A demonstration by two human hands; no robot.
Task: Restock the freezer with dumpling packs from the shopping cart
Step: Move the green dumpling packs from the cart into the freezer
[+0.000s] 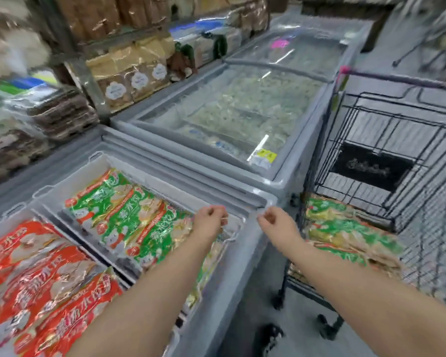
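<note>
Both bare arms are reaching forward over the open grey chest freezer (245,253). The left hand (209,219) and right hand (274,220) are hanging empty, fingers loosely curled. Three green foil dumpling packs (129,215) are lying in the freezer's white basket at 9 o'clock; more are sitting in the black wire shopping cart (386,155) at 3 o'clock.

Glossy plastic dumpling packs (119,215) (crinkly)

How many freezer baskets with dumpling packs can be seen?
2: one basket holds green packs, in the middle; one basket holds red packs, at lower left. Others may lie outside the view.
</note>
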